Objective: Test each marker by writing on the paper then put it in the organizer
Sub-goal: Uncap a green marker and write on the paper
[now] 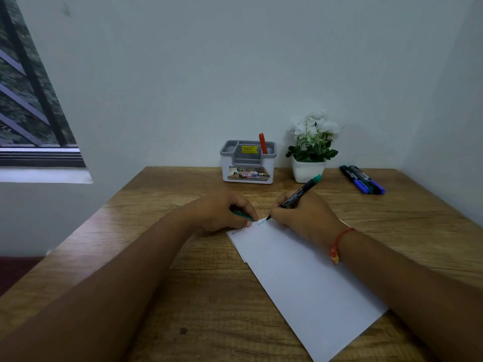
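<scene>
My right hand [304, 214] grips a black marker with a green end [300, 193], its tip touching the far edge of the white paper [305, 280], where a line of scribbles runs. My left hand [222, 211] rests at the paper's far left corner and holds the green cap [243, 216] in curled fingers. The grey-and-white organizer [247, 163] stands at the back of the table with a red marker [263, 143] upright in it. Three capped markers [362, 178], blue and green, lie at the back right.
A white pot with white flowers [311, 150] stands right of the organizer, close to the marker's raised end. The wooden table [162, 257] meets the wall at the back and right. A window is at the left.
</scene>
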{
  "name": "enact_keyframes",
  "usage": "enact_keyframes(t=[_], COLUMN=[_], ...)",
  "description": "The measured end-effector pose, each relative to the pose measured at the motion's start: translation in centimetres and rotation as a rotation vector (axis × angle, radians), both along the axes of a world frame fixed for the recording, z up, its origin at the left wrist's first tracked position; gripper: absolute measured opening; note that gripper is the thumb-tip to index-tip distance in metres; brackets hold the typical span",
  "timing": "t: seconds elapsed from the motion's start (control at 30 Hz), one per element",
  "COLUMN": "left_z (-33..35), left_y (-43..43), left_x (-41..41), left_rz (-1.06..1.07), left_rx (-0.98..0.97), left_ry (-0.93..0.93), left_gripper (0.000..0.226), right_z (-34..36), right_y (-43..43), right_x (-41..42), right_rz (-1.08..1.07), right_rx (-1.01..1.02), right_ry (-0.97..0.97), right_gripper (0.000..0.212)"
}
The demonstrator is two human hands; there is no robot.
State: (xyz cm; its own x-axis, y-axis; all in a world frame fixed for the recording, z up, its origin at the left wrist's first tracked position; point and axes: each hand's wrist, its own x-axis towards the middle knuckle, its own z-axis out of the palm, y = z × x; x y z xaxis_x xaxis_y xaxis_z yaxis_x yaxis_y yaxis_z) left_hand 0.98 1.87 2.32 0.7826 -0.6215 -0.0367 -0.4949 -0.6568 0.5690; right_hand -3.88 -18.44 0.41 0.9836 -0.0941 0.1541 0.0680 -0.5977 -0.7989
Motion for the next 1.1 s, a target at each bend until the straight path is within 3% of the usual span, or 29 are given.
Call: enact_keyframes(t=[0.3, 0.43, 0.7, 1.1], left_z=[-0.05, -0.13, -0.03, -0.04], left_y=[-0.03, 0.04, 0.00, 0.03], left_x=[0.06, 0.22, 0.15, 0.02], left_rz=[0.003, -0.003, 0.000, 0.010], left_rx=[0.009, 0.008, 0.007, -0.003], left_ry=[-0.004, -0.010, 0.004, 0.002], left_gripper=[0.020, 0.020, 0.020, 0.021], right_z=[0.02, -0.10, 0.43, 0.19], right_y=[-0.01, -0.21, -0.54, -0.12], right_x=[0.09, 0.19, 0.22, 0.25], right_rz=[-0.021, -0.053, -0.001, -0.007], right_rx=[-0.016, 0.050, 0.155, 0.003], right_ry=[0.014, 0.009, 0.044, 0.019], right_gripper=[0.014, 0.032, 0.007, 0.012])
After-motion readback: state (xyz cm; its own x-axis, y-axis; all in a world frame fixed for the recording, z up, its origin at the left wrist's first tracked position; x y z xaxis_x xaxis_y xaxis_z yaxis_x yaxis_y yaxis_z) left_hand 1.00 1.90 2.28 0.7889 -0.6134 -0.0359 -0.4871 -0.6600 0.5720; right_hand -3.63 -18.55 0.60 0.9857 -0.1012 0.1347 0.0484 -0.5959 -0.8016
